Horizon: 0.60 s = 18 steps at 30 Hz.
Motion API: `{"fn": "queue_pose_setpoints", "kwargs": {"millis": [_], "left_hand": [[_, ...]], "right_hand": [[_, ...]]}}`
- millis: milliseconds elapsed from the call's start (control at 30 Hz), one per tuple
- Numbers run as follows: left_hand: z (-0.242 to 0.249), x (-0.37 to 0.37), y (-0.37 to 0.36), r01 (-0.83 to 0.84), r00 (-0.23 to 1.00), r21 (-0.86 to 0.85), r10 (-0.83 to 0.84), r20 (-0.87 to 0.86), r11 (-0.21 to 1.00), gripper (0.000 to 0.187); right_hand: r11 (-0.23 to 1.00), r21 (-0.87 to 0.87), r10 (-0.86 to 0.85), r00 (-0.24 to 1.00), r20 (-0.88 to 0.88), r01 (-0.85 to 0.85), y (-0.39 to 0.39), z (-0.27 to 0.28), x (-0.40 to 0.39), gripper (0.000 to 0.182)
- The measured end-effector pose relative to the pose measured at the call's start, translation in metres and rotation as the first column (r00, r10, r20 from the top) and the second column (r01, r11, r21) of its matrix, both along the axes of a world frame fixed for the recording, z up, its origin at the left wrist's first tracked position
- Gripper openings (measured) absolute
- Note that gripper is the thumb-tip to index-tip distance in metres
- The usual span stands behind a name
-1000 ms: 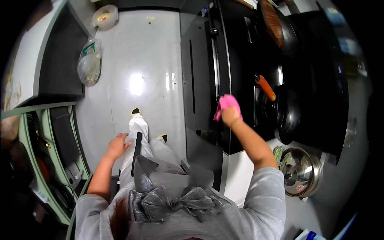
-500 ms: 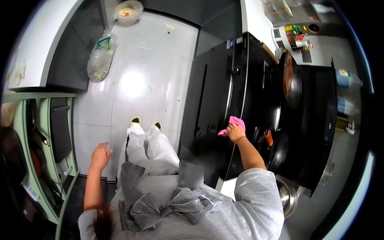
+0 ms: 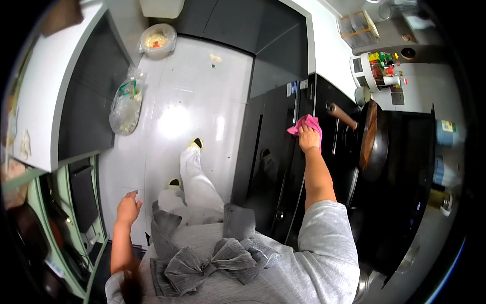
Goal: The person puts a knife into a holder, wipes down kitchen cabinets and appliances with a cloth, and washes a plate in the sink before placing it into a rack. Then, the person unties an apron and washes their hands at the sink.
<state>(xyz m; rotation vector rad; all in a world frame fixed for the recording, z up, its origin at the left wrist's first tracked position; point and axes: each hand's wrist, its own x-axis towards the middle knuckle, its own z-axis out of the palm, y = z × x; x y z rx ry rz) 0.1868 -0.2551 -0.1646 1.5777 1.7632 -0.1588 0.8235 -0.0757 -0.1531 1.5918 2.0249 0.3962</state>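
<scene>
A pink cloth (image 3: 311, 122) is under my right hand (image 3: 309, 138), its fingers closed over it. Hand and cloth press on the front edge of the black stove (image 3: 324, 106), near the pan with a brown wooden handle. My left hand (image 3: 129, 207) hangs at my side above the floor, fingers apart and holding nothing.
A wok with a wooden lid (image 3: 368, 134) sits on the stove, its handle (image 3: 341, 115) jutting toward the edge. A bag of refuse (image 3: 126, 109) and a lined bin (image 3: 158, 43) stand on the floor. A green shelf rack (image 3: 66, 195) is at my left.
My right hand and the pink cloth have moved further along the stove's front edge, away from my body. I have stepped forward, one foot now ahead. My left hand still hangs free.
</scene>
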Motion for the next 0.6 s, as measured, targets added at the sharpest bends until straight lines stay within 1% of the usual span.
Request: {"fn": "queue_pose_setpoints", "kwargs": {"millis": [33,67,133,167,200,233,267,300,333,367,400,433,467,500,533,567,600], "left_hand": [[0.003,0.006,0.019,0.004,1.0,-0.009,-0.004,-0.002,1.0,0.038],[0.004,0.013,0.038,0.013,1.0,-0.013,-0.013,-0.009,1.0,0.038],[0.008,0.033,0.073,-0.005,0.999,-0.001,0.005,0.035,1.0,0.038],[0.009,0.04,0.089,-0.028,0.996,0.03,0.026,0.084,0.999,0.037],[0.004,0.047,0.099,-0.031,0.996,0.023,0.029,0.079,0.999,0.037],[-0.003,0.052,0.106,-0.044,0.994,0.042,0.04,0.105,0.998,0.037],[-0.008,0.054,0.115,-0.051,0.991,0.062,0.042,0.13,0.997,0.036],[-0.011,0.057,0.124,-0.007,0.992,0.028,0.003,0.129,1.0,0.036],[-0.018,0.06,0.131,0.025,0.989,0.033,-0.029,0.147,0.999,0.036],[-0.026,0.062,0.139,0.044,0.986,-0.01,-0.042,0.162,0.999,0.036],[-0.028,0.068,0.151,0.066,0.983,-0.052,-0.056,0.176,0.996,0.036],[-0.034,0.072,0.161,0.09,0.979,-0.061,-0.077,0.191,0.994,0.036],[-0.042,0.075,0.173,0.115,0.974,-0.067,-0.1,0.204,0.991,0.037],[-0.048,0.077,0.185,0.163,0.969,-0.091,-0.142,0.201,0.982,0.037],[-0.054,0.08,0.2,0.188,0.965,-0.089,-0.168,0.199,0.978,0.037],[-0.06,0.083,0.217,0.232,0.953,-0.108,-0.203,0.225,0.967,0.037],[-0.068,0.085,0.232,0.284,0.936,-0.131,-0.245,0.253,0.95,0.037]], "right_hand": [[0.996,-0.032,-0.089,0.995,-0.048,0.088,0.024,0.01,-0.006,0.026],[0.995,-0.048,-0.092,0.995,-0.025,0.091,0.05,0.013,-0.002,0.025],[0.996,0.087,-0.018,1.0,0.017,0.016,0.099,0.016,0.005,0.025],[0.986,0.167,0.001,1.0,-0.008,0.0,0.127,0.012,0.013,0.025],[0.97,0.243,0.02,0.999,-0.033,-0.012,0.151,0.007,0.02,0.025],[0.973,0.193,-0.111,0.988,-0.104,0.13,0.173,0.006,0.018,0.027],[0.956,0.278,-0.072,0.991,-0.109,0.1,0.19,-0.004,0.02,0.03],[0.952,0.276,-0.085,0.979,-0.184,0.135,0.201,-0.008,0.012,0.026],[0.947,0.274,-0.097,0.963,-0.253,0.168,0.211,-0.013,0.0,0.023],[0.956,0.211,-0.138,0.949,-0.283,0.202,0.215,-0.029,-0.006,0.027],[0.966,0.204,-0.124,0.974,-0.188,0.162,0.22,-0.063,0.006,0.03],[0.872,0.222,-0.249,0.785,-0.567,0.436,0.219,-0.078,-0.001,0.031],[0.73,0.129,-0.262,0.449,-0.854,0.671,0.215,-0.096,-0.012,0.032],[0.573,-0.159,-0.394,0.1,-0.914,0.804,0.212,-0.104,-0.023,0.043],[0.524,-0.355,-0.37,-0.168,-0.914,0.775,0.216,-0.112,-0.02,0.046],[0.457,-0.529,-0.326,-0.419,-0.848,0.715,0.22,-0.12,-0.015,0.049],[0.572,-0.443,-0.288,-0.337,-0.896,0.69,0.213,-0.134,-0.009,0.045]]}}
